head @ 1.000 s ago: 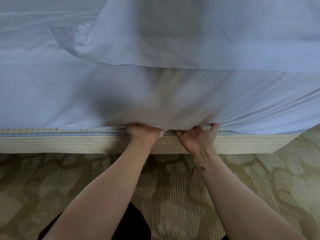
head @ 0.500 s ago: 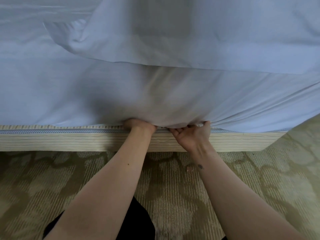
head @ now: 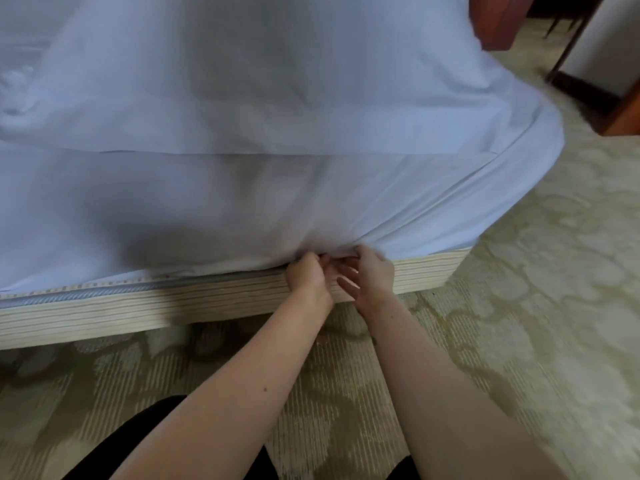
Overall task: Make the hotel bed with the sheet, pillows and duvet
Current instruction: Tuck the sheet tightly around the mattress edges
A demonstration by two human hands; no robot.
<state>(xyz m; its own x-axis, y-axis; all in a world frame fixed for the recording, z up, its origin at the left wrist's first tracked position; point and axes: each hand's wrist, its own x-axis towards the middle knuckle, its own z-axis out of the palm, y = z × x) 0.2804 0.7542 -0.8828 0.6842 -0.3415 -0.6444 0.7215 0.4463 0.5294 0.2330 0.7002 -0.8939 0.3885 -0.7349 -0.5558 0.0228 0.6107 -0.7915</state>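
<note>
Sheet (head: 242,202): white, draped down the mattress side, hem bunched toward 6 o'clock. Left hand (head: 306,275), right hand (head: 372,277): close together, curled fingers pinching hem. Striped base (head: 138,306): 8 o'clock. Best handling: pull taut, tuck deep above base.

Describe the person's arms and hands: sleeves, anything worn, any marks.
Both forearms are bare, with no sleeves, watch or bracelets showing. The left hand and right hand are gloveless; rings cannot be told through the blur. A small dark mark sits on the right wrist, a tiny dot on the left forearm.
</note>
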